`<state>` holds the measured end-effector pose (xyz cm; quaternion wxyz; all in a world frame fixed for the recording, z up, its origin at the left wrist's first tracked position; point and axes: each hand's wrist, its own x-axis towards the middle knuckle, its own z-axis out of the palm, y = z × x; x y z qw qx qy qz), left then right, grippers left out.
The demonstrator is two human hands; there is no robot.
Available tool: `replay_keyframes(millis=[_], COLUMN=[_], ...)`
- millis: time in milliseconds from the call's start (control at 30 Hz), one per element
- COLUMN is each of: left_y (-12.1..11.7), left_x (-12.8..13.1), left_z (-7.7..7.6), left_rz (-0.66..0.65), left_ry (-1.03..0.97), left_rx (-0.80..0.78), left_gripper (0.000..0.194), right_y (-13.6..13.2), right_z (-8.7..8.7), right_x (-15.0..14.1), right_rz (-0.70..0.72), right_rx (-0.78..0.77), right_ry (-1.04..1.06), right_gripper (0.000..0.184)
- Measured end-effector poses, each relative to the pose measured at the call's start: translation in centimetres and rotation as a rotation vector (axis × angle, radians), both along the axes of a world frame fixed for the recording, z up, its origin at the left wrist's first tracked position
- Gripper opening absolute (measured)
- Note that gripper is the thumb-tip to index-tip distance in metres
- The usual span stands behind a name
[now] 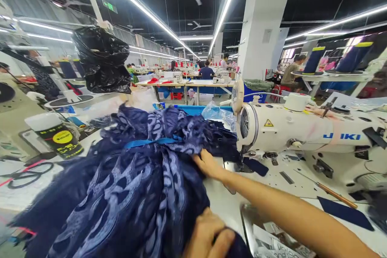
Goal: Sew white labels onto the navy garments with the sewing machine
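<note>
Navy embroidered fabric (121, 193) lies heaped across the bench (219, 197), left of a white sewing machine (290, 129), its lighter blue leaf-like pattern running through deep folds. A bright blue strip (154, 142) crosses the bunched middle. The person's hands are apart, both on this cloth: the left hand (208, 234), low and nearest the camera, is curled tightly around a gathered part, while the right hand (210, 164) reaches in farther up, its fingertips partly sunk in the folds, so I cannot tell whether they pinch it. Beside the right forearm, a metal-rimmed opening holds printed paper labels (273, 244), and beyond them a thin tool with a brown handle (337, 194) lies near a flat navy piece (344, 212). Left of the heap stand a white-capped can (56, 135) and, nearer, black-handled scissors (30, 175). A black plastic bag (102, 60) hangs above. Farther back, people sit among other workstations.
</note>
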<state>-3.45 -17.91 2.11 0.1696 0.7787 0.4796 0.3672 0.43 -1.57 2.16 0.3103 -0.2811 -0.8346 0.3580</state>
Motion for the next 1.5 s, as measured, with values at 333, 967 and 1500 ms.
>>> replay_keyframes(millis=[333, 967, 1500], left_y=[14.9, 12.0, 14.6], left_x=[-4.9, -4.4, 4.6], left_z=[-2.0, -0.5, -1.0], left_rz=[-0.103, -0.249, 0.053], left_ry=[0.406, 0.617, 0.064], left_rx=[0.119, 0.409, -0.124], left_gripper=[0.043, 0.023, 0.012], right_y=[9.4, -0.8, -2.2], right_z=[0.7, 1.6, 1.1], right_x=[-2.8, 12.3, 25.0], right_rz=[-0.134, -0.015, -0.231], right_rx=[-0.123, -0.05, -0.044], right_ry=[-0.077, -0.24, -0.206], right_gripper=[0.045, 0.034, 0.012])
